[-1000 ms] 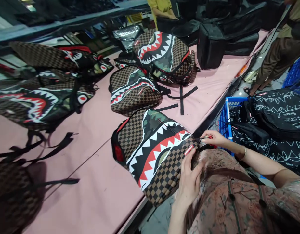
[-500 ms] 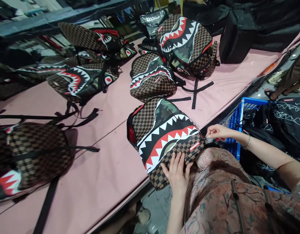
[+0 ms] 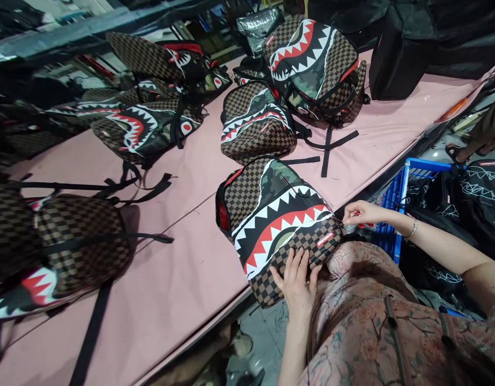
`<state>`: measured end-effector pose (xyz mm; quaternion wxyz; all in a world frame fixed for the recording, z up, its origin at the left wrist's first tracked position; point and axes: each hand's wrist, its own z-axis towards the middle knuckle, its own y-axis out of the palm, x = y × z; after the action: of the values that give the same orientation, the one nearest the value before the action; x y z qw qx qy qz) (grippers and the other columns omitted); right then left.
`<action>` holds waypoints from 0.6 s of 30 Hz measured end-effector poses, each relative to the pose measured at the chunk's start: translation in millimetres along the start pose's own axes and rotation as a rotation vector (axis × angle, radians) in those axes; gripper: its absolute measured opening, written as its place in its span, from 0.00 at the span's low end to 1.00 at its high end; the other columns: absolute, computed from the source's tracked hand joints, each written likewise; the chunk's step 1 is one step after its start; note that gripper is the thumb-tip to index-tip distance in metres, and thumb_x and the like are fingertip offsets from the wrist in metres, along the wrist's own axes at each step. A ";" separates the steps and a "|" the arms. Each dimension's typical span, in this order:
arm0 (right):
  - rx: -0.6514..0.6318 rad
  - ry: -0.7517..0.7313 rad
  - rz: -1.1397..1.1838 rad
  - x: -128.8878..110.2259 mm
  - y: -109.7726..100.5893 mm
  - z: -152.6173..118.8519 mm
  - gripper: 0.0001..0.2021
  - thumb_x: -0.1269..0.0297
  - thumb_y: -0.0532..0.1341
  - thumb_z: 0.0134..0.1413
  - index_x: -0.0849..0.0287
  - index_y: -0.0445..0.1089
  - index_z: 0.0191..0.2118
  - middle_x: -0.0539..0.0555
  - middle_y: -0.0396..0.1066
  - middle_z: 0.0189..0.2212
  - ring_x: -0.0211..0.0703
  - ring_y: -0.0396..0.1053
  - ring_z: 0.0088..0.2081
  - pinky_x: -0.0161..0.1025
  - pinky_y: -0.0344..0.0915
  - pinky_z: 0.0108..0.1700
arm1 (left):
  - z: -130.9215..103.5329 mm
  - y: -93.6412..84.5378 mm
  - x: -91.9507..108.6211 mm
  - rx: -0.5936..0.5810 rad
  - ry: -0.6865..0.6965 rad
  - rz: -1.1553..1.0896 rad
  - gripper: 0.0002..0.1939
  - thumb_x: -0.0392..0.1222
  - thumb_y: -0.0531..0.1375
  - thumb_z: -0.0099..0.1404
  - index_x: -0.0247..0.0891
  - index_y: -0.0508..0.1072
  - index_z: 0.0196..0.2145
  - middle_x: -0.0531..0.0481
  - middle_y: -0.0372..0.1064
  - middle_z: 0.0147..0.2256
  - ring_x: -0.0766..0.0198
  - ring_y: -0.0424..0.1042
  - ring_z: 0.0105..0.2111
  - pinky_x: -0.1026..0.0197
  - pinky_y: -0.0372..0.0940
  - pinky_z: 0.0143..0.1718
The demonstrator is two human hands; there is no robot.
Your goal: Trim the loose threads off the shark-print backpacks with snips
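Note:
A brown checkered backpack [image 3: 267,220] with a printed shark mouth and a camouflage patch lies at the table's near edge, its lower end against my body. My left hand [image 3: 298,279] rests flat on its checkered lower part, fingers spread. At the bag's right corner, my right hand [image 3: 362,213] pinches its fingertips together on what looks like a thin dark thread at the edge. A small red item [image 3: 367,224] shows just under that hand; I cannot tell whether the hand holds it.
On the pink table [image 3: 183,295] lie more shark-mouth backpacks, one just behind [image 3: 257,123], another at far left [image 3: 86,241]. Black bags [image 3: 408,59] stand at the back right. A blue crate [image 3: 406,185] of dark bags is at my right. A person's leg [image 3: 482,118] shows beyond.
The whole view has shifted slightly, so things sit a little farther right. Both hands keep nearly the same places on the backpack.

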<state>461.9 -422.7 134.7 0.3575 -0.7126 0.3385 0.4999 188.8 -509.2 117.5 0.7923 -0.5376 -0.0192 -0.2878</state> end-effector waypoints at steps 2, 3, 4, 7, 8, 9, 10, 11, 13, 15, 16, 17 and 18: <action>-0.021 0.008 -0.024 -1.7 -1.3 -0.2 0.14 0.56 0.62 0.44 0.65 0.68 0.28 0.46 0.63 0.19 0.29 0.56 0.20 0.29 0.53 0.24 | 0.7 -0.7 0.2 0.002 0.005 0.004 0.18 0.42 0.60 0.58 0.39 0.69 0.47 0.42 0.71 0.45 0.51 0.65 0.51 0.40 0.29 0.58; -0.033 0.012 -0.030 -2.3 -1.5 0.3 0.14 0.56 0.62 0.44 0.65 0.68 0.28 0.46 0.62 0.18 0.29 0.56 0.20 0.29 0.53 0.23 | 1.0 -1.0 0.3 0.004 0.007 0.005 0.18 0.42 0.60 0.58 0.39 0.69 0.47 0.42 0.71 0.45 0.51 0.65 0.51 0.40 0.29 0.58; -0.042 0.014 -0.034 -2.6 -1.3 1.4 0.14 0.56 0.62 0.44 0.65 0.68 0.28 0.45 0.62 0.18 0.29 0.55 0.20 0.29 0.52 0.23 | 1.3 -1.2 0.4 0.004 0.008 0.004 0.18 0.42 0.60 0.58 0.39 0.69 0.47 0.42 0.70 0.45 0.51 0.65 0.51 0.40 0.29 0.58; -0.066 0.010 -0.022 -1.4 1.1 7.3 0.14 0.56 0.62 0.44 0.65 0.67 0.27 0.45 0.61 0.18 0.28 0.55 0.20 0.29 0.52 0.23 | 1.5 -1.8 1.2 -0.001 0.003 -0.005 0.18 0.42 0.59 0.58 0.39 0.69 0.47 0.41 0.70 0.46 0.51 0.65 0.51 0.40 0.30 0.58; -0.078 0.004 -0.014 -0.6 2.2 9.8 0.14 0.56 0.62 0.44 0.65 0.67 0.27 0.45 0.62 0.18 0.29 0.55 0.20 0.29 0.53 0.24 | 1.4 -2.0 1.5 -0.001 -0.001 -0.009 0.18 0.42 0.59 0.58 0.40 0.69 0.47 0.42 0.70 0.46 0.51 0.64 0.51 0.40 0.29 0.58; -0.092 -0.005 -0.007 0.1 3.5 12.5 0.14 0.56 0.62 0.44 0.65 0.67 0.27 0.46 0.63 0.19 0.29 0.56 0.21 0.29 0.53 0.24 | 1.2 -2.2 1.8 -0.001 -0.005 -0.012 0.18 0.42 0.59 0.58 0.40 0.69 0.47 0.42 0.70 0.46 0.51 0.64 0.51 0.40 0.29 0.58; -0.109 -0.014 -0.001 0.6 4.9 15.1 0.15 0.55 0.62 0.44 0.65 0.67 0.27 0.47 0.64 0.20 0.29 0.57 0.22 0.29 0.55 0.25 | 1.0 -2.3 2.0 -0.002 -0.008 -0.013 0.18 0.42 0.59 0.58 0.40 0.69 0.47 0.42 0.70 0.45 0.51 0.64 0.51 0.40 0.29 0.58; -0.126 -0.024 0.004 0.8 6.3 17.7 0.15 0.55 0.63 0.43 0.65 0.67 0.27 0.48 0.65 0.22 0.30 0.59 0.23 0.30 0.56 0.27 | 0.7 -2.4 2.2 -0.002 -0.012 -0.013 0.18 0.42 0.59 0.58 0.40 0.69 0.47 0.42 0.71 0.45 0.51 0.64 0.51 0.40 0.28 0.58; -0.157 -0.036 0.008 0.2 9.4 22.4 0.15 0.55 0.63 0.43 0.65 0.68 0.27 0.49 0.67 0.24 0.31 0.61 0.25 0.30 0.58 0.29 | 0.1 -2.3 2.1 -0.004 -0.019 -0.012 0.18 0.42 0.59 0.58 0.40 0.69 0.47 0.42 0.71 0.45 0.52 0.64 0.51 0.40 0.28 0.58; -0.185 -0.026 0.001 -1.5 12.9 25.9 0.15 0.55 0.63 0.43 0.65 0.68 0.27 0.49 0.67 0.23 0.31 0.61 0.24 0.30 0.57 0.28 | -0.6 -1.8 1.7 -0.002 -0.019 -0.014 0.18 0.42 0.59 0.58 0.40 0.68 0.47 0.42 0.71 0.45 0.52 0.64 0.51 0.40 0.29 0.58; -0.199 -0.010 -0.009 -2.8 14.9 27.3 0.15 0.55 0.63 0.44 0.64 0.68 0.28 0.48 0.66 0.22 0.31 0.60 0.23 0.30 0.57 0.26 | -0.9 -1.6 1.4 0.001 -0.019 -0.017 0.18 0.42 0.58 0.59 0.40 0.68 0.48 0.42 0.71 0.45 0.52 0.64 0.51 0.40 0.29 0.58; -0.211 0.009 -0.020 -4.3 17.0 28.4 0.15 0.55 0.62 0.44 0.64 0.68 0.28 0.48 0.66 0.21 0.30 0.59 0.21 0.29 0.55 0.24 | -1.4 -1.3 1.2 0.002 -0.020 -0.020 0.18 0.42 0.58 0.59 0.41 0.68 0.48 0.42 0.71 0.45 0.52 0.64 0.51 0.40 0.29 0.58; -0.222 0.027 -0.032 -6.1 19.1 29.5 0.15 0.55 0.62 0.45 0.64 0.68 0.28 0.47 0.65 0.20 0.29 0.58 0.20 0.29 0.54 0.22 | -1.8 -1.0 0.9 0.002 -0.021 -0.022 0.18 0.42 0.58 0.59 0.41 0.68 0.48 0.42 0.71 0.45 0.52 0.64 0.51 0.40 0.29 0.58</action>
<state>430.3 -406.8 130.1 0.2796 -0.7598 0.2746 0.5187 188.6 -511.4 117.9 0.7894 -0.5397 -0.0338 -0.2906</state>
